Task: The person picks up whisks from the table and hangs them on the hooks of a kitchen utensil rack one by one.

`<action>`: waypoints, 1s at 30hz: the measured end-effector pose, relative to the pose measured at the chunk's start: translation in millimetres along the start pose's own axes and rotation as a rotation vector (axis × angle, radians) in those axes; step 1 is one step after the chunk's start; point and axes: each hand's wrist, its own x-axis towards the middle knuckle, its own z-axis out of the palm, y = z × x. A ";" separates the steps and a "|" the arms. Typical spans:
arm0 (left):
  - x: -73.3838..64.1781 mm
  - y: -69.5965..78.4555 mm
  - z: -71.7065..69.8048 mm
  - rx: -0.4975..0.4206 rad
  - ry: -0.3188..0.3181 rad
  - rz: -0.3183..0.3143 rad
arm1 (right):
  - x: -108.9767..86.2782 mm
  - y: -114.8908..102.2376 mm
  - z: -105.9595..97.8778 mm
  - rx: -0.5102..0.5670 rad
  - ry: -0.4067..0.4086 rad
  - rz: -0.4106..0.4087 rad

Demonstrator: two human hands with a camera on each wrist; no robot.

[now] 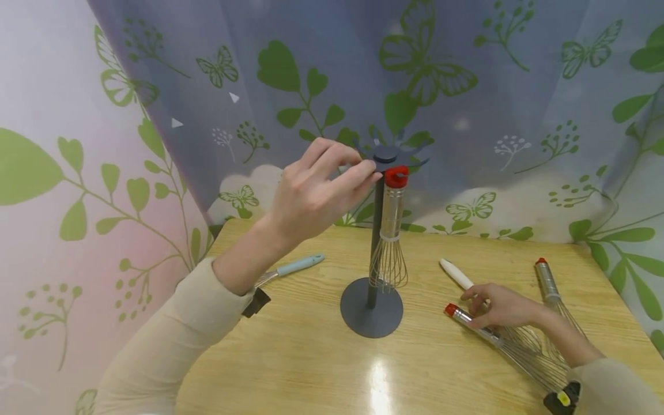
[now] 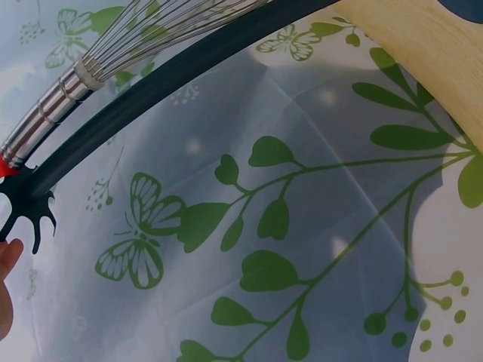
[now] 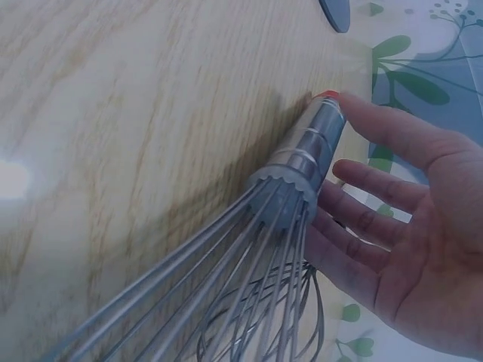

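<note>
A dark rotating-style utensil stand rises from a round base, with curved hooks at its top. My left hand pinches one of those hooks; in the left wrist view only its fingertips show at the hook's end. A steel whisk with a red cap hangs from another hook by its handle end. On the right, my right hand is over a second red-capped whisk lying on the table. Its thumb is at the handle's red end, and the other fingers spread loosely along the far side.
A white-handled whisk lies partly behind the right hand. Farther right lies another red-capped whisk. A utensil with a light blue handle rests at left, partly behind the left forearm. Patterned curtain borders the wooden table.
</note>
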 end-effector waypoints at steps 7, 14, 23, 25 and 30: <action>0.3 -0.5 0.5 0.003 0.000 0.001 | 0.5 -1.6 0.2 -0.019 -0.003 -0.015; 0.0 0.1 1.6 0.002 -0.001 0.002 | 2.9 1.2 1.0 -0.063 -0.013 -0.036; 0.4 0.6 1.7 -0.004 0.002 0.002 | 4.3 0.6 2.2 -0.037 -0.044 -0.063; 0.6 0.7 1.7 -0.006 0.001 0.002 | 4.5 0.3 2.6 -0.032 -0.042 -0.072; 0.5 0.7 1.4 -0.001 -0.001 0.000 | 5.8 0.6 3.6 -0.025 -0.046 -0.091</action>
